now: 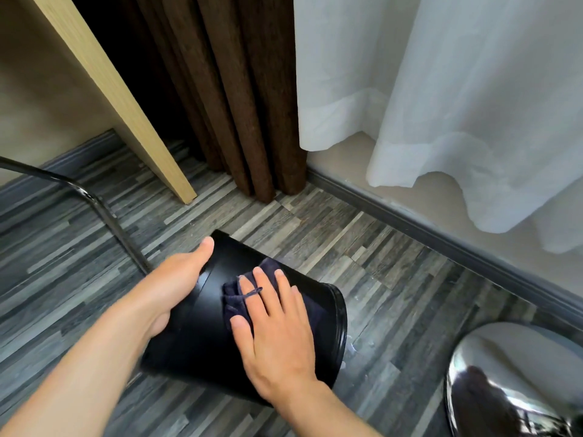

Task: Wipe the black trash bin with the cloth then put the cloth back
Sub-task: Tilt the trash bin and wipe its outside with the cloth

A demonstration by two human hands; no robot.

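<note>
black trash bin (202, 326), tipped on its side on the grey floor (347, 247), under wiping.
the bin's left wall is grasped by the left hand (176, 279), thumb laid on top. the cloth (268, 269) is pressed flat on the upper wall by the spread right hand (277, 335), its loop (252, 293) caught round one finger. risk judged: the round bin could be rolled right by a hard stroke, or the cloth bunched.

Left hand (176, 275) is holding the black round plastic trash bin (202, 339) by its side, thumb (206, 247) straight, its fingers hidden beneath. Right hand (274, 335) is pressing flat on the dark navy cloth (268, 267), fingers (280, 287) straight and spread. Both forearms (94, 357) bare.
</note>
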